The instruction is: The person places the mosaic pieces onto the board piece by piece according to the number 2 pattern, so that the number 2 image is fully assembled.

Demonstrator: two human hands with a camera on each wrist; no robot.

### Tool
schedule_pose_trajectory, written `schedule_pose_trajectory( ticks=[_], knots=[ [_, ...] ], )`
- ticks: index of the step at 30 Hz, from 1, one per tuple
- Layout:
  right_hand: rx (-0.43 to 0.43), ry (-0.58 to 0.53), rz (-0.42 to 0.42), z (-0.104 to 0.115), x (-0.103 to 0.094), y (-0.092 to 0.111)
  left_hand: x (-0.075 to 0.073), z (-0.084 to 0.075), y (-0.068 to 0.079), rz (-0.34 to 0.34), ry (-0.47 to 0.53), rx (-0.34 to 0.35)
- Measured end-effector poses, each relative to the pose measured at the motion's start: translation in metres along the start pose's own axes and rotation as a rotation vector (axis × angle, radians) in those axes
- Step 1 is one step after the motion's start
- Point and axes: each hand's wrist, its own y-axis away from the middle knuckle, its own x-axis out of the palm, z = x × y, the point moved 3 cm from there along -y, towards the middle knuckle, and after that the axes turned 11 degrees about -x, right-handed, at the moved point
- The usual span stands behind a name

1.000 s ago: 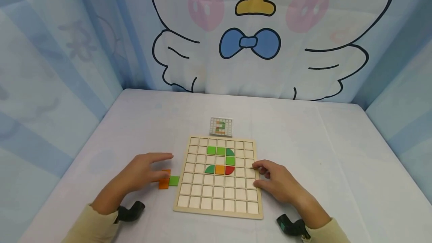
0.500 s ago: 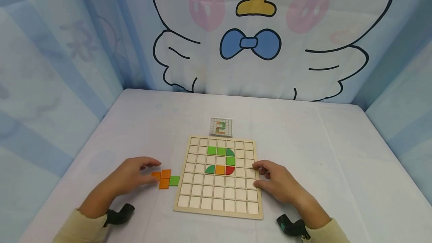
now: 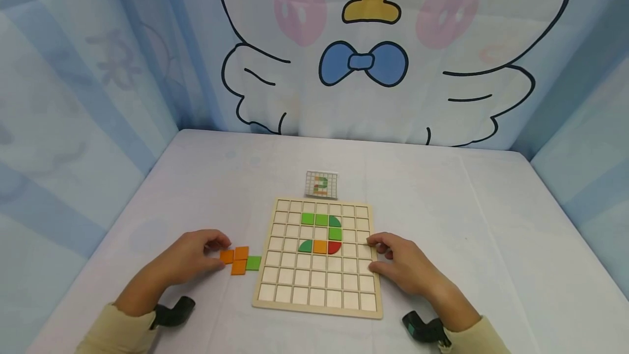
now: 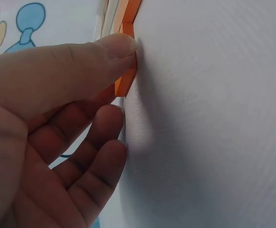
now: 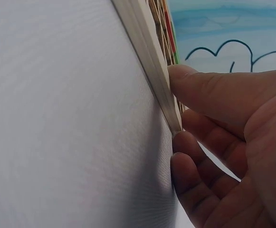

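On the table lies a square wooden grid board (image 3: 301, 295), with green, orange and red tiles in several of its cells. An orange square tile (image 3: 226, 257) sits left of the board, at the end of a small cluster. My left hand (image 3: 184, 255) has its thumb and index finger at that tile; the left wrist view shows the thumb (image 4: 116, 47) pinching its edge, with the other fingers curled below. At the board's right rim, my right hand (image 3: 410, 266) holds the edge with thumb and bent fingers. The right wrist view shows its thumb (image 5: 183, 78) against the rim.
Beside the pinched tile lie two more orange tiles (image 3: 241, 253) and a green tile (image 3: 253, 263), close to the board's left edge. A small pattern card (image 3: 321, 184) showing a coloured figure 2 stands behind the board. Patterned curtains (image 3: 98, 97) surround the white table (image 3: 432, 190).
My left hand has drawn back leftward from over the cluster to the leftmost orange tile, its thumb and index finger closing in. The right hand and board stay put.
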Motion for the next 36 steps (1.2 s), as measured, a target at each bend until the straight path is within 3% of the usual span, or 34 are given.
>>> schedule_pose_trajectory(
  ticks=[15, 23, 36],
  knots=[
    [-0.003, 0.009, -0.001, 0.001, 0.0, -0.001, 0.002, -0.001, -0.003, -0.01, -0.03, -0.029],
    [0.019, 0.008, 0.003, 0.001, 0.0, -0.001, 0.001, -0.002, -0.003, -0.07, -0.064, -0.054],
    [0.028, -0.001, 0.006, 0.002, 0.0, 0.0, 0.001, -0.017, -0.006, -0.08, -0.017, -0.021]
  ],
)
